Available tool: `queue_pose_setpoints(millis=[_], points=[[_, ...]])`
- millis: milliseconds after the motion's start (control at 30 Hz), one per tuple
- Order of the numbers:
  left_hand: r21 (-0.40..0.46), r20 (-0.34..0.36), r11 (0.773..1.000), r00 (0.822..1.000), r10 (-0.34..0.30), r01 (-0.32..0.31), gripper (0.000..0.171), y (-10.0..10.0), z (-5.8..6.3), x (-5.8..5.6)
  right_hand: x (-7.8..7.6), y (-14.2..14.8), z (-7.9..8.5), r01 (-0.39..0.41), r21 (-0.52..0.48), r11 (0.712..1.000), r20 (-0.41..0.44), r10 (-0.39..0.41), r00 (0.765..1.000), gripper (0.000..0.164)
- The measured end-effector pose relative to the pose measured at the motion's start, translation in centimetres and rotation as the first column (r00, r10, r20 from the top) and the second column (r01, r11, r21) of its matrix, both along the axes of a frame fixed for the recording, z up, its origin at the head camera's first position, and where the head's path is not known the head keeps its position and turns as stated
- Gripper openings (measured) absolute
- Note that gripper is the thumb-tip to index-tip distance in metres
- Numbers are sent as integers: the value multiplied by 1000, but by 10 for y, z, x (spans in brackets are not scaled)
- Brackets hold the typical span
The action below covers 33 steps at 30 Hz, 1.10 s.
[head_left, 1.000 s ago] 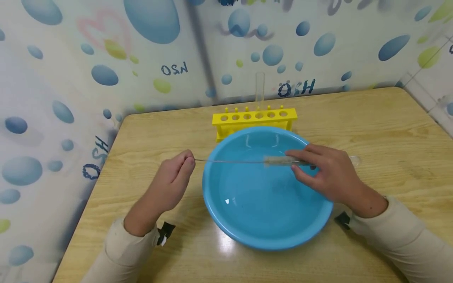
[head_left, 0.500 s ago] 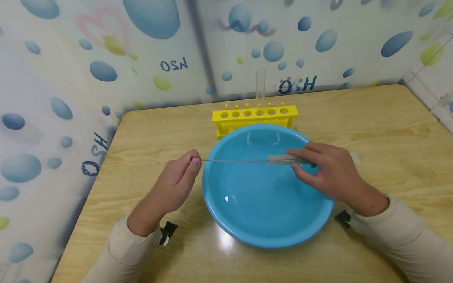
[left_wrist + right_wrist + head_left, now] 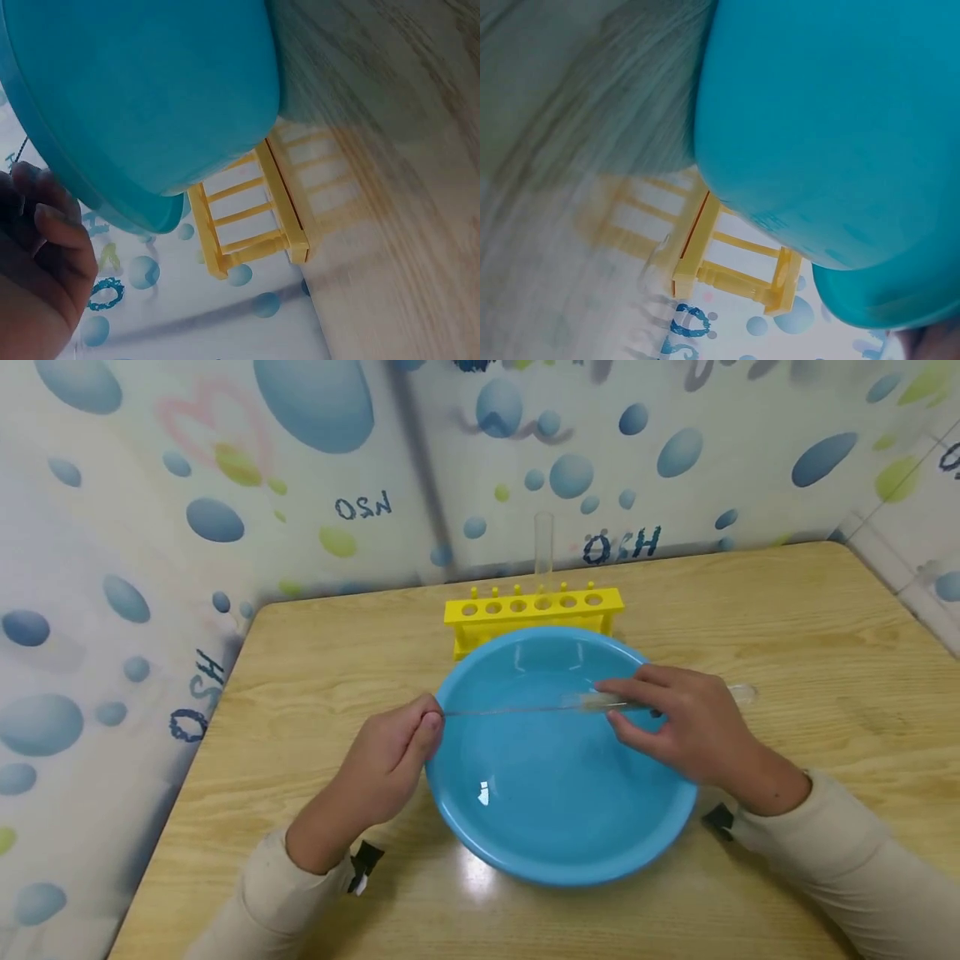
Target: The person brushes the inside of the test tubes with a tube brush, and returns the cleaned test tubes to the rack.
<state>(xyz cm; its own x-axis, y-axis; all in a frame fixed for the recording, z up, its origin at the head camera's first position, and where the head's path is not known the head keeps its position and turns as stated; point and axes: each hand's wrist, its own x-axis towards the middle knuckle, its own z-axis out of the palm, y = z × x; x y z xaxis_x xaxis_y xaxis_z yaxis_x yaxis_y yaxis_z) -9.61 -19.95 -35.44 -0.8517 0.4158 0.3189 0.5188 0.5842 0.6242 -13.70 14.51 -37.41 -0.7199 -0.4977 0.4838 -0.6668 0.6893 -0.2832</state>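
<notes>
In the head view, my left hand (image 3: pixel 393 756) pinches the thin wire handle of a test tube brush (image 3: pixel 502 711) at the left rim of a blue basin (image 3: pixel 558 875). My right hand (image 3: pixel 686 722) holds a clear glass test tube (image 3: pixel 742 693) sideways over the basin, its rounded end showing past the knuckles. The brush's pale bristles lie inside the tube, near its mouth, which faces left. Right-hand fingers hide the tube's middle. In the left wrist view, curled fingers (image 3: pixel 64 225) sit beside the basin's outer wall; the right wrist view shows mostly basin.
Behind the basin stands a yellow test tube rack (image 3: pixel 532 602) with one clear tube (image 3: pixel 543 547) upright in it. A patterned wall (image 3: pixel 285 552) borders the wooden table (image 3: pixel 330 643) at the back and left.
My left hand has moved right to the basin's rim, sliding the brush farther into the test tube. The right hand keeps its hold almost in place.
</notes>
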Motion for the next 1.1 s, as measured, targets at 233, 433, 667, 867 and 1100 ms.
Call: queue_pose_setpoints(millis=[233, 433, 667, 867, 1100], points=[[59, -179, 993, 979, -93, 105, 24, 2, -10, -6, -3, -4, -1, -31, 35, 999, -23, 32, 999, 37], [133, -146, 969, 971, -191, 210, 24, 4, -17, -12, -2, -6, 2, -13, 76, 997, -25, 14, 1000, 36], [124, -88, 972, 978, -187, 198, 26, 9, -21, -15, -1, -18, 10, -11, 129, 992, 6, 11, 1000, 33], [117, -75, 975, 981, -179, 187, 25, 13, -25, -16, -1, -24, 11, -8, 161, 987, 4, 7, 1000, 34], [112, -41, 973, 979, -200, 204, 29, 17, -23, -19, -2, -23, 11, -6, 176, 984, 6, 5, 1000, 33]])
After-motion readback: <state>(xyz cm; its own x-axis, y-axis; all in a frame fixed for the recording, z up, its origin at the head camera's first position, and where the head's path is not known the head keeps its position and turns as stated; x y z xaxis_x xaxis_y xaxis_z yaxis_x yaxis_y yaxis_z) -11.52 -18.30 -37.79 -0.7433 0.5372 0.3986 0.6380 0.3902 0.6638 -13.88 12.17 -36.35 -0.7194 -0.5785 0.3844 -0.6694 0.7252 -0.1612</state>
